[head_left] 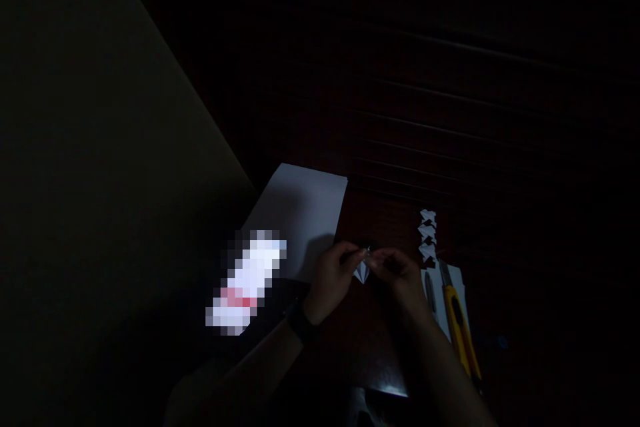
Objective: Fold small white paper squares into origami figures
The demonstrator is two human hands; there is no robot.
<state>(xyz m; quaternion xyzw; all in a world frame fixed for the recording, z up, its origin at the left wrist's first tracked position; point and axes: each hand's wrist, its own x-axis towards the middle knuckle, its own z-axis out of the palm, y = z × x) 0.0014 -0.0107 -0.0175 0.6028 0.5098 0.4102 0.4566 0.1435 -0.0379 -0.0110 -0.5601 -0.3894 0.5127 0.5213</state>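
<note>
The scene is very dark. My left hand (333, 280) and my right hand (400, 277) meet over a dark wooden table (385, 213), both pinching a small folded white paper piece (362, 270) between their fingertips. A dark band sits on my left wrist. A white paper sheet (305, 213) lies just left of and behind my hands.
A row of small folded paper pieces (428, 237) lies to the right of my hands. Beside my right forearm a yellow utility knife (460, 323) and a pen (431, 293) rest on white paper. A blurred-out bright object (247, 283) lies at the left.
</note>
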